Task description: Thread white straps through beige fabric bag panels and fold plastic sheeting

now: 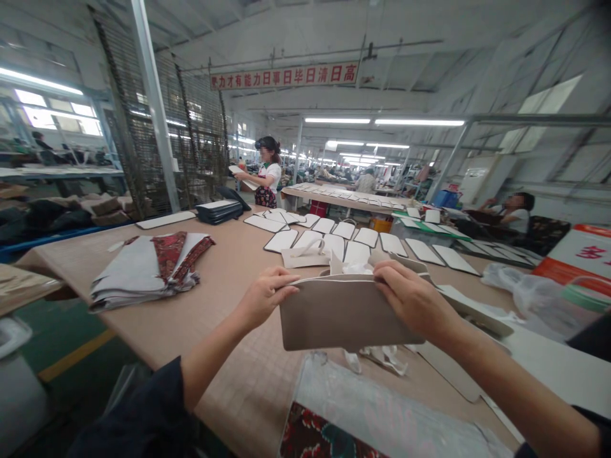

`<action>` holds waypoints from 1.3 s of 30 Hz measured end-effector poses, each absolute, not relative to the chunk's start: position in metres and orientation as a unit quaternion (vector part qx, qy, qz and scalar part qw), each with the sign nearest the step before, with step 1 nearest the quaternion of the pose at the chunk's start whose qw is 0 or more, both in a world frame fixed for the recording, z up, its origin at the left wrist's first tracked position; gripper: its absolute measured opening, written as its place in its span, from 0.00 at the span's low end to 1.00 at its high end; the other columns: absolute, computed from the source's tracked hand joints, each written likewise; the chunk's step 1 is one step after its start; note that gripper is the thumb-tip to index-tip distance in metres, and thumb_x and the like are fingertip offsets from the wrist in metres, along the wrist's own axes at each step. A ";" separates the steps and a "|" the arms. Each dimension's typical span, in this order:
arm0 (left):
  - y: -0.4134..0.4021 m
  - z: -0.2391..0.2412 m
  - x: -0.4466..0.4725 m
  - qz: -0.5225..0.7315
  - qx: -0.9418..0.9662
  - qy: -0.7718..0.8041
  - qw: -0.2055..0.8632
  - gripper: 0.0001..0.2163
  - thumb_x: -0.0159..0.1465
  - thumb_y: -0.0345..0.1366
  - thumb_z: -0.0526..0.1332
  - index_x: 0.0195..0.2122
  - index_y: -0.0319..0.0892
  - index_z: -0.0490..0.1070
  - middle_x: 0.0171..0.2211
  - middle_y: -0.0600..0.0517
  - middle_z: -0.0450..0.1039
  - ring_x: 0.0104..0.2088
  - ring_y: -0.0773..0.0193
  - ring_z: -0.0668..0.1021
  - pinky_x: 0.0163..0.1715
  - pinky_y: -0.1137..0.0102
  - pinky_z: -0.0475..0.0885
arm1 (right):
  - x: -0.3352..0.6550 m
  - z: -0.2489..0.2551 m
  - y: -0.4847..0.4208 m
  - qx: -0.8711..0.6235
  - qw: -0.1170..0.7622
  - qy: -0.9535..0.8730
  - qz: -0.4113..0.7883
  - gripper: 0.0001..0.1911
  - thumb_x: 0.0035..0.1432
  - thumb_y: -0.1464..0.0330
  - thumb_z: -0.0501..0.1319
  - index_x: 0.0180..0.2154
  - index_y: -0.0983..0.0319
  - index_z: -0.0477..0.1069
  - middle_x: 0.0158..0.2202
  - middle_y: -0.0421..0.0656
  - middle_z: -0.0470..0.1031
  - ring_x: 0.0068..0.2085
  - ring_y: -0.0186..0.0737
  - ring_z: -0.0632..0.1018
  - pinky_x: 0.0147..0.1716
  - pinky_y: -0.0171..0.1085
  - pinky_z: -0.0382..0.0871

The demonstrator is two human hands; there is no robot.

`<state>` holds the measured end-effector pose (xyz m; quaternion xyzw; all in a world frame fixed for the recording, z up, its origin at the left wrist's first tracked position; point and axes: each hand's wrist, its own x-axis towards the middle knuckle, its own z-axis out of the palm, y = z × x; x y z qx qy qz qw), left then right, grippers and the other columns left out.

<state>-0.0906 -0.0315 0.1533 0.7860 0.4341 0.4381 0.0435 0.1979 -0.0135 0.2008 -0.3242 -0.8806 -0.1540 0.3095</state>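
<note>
Left hand [271,294]: pinched on the upper left corner of the panel [341,316].
Right hand [414,296]: clamped on its top edge, toward the right end.
Panel: held above the bench [241,359], grey-brown face toward me; pale pieces [366,237] lie beyond.
Edge: I judge an even, light grip at both ends best, to avoid creasing.
Strips [353,361]: I'd keep the panel's lower edge clear of these.

Left hand [270,292] bare, right hand [410,296] bare. Left forearm [210,353], right forearm [506,375] uncovered. 2 sleeves: left sleeve [143,407] dark navy, near black, plain, loose, softly creased, ends around elbow; right sleeve [602,425] similar dark colour, mostly cut off at frame edge. Weave too blurred to tell.
</note>
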 end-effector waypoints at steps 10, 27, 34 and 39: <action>-0.043 0.154 -0.077 0.324 0.856 0.383 0.122 0.13 0.61 0.41 0.54 0.38 0.44 0.75 0.32 0.50 0.72 0.35 0.65 0.73 0.36 0.75 0.66 | 0.211 0.206 0.001 -0.347 0.273 -0.885 -0.151 0.05 0.58 0.73 0.49 0.31 0.60 0.61 0.34 0.45 0.68 0.36 0.40 0.70 0.38 0.39 0.65; -0.028 0.163 -0.022 0.371 0.825 0.390 0.171 0.10 0.59 0.35 0.56 0.36 0.42 0.76 0.32 0.51 0.73 0.34 0.66 0.74 0.36 0.75 0.66 | 0.194 0.206 -0.020 -0.300 0.246 -0.898 -0.207 0.08 0.57 0.77 0.49 0.30 0.64 0.64 0.35 0.48 0.69 0.38 0.42 0.70 0.39 0.40 0.66; -0.024 0.166 -0.009 0.395 0.819 0.371 0.188 0.09 0.59 0.35 0.57 0.35 0.41 0.76 0.32 0.50 0.74 0.34 0.64 0.73 0.34 0.74 0.66 | 0.186 0.205 -0.029 -0.290 0.251 -0.899 -0.210 0.09 0.57 0.77 0.49 0.29 0.62 0.64 0.33 0.46 0.69 0.36 0.41 0.70 0.37 0.39 0.66; -0.023 0.168 -0.005 0.412 0.806 0.372 0.204 0.08 0.57 0.35 0.58 0.32 0.41 0.76 0.29 0.51 0.74 0.31 0.64 0.73 0.32 0.74 0.66 | 0.185 0.201 -0.028 -0.271 0.258 -0.903 -0.212 0.09 0.57 0.77 0.48 0.30 0.63 0.64 0.33 0.47 0.69 0.38 0.41 0.71 0.38 0.39 0.67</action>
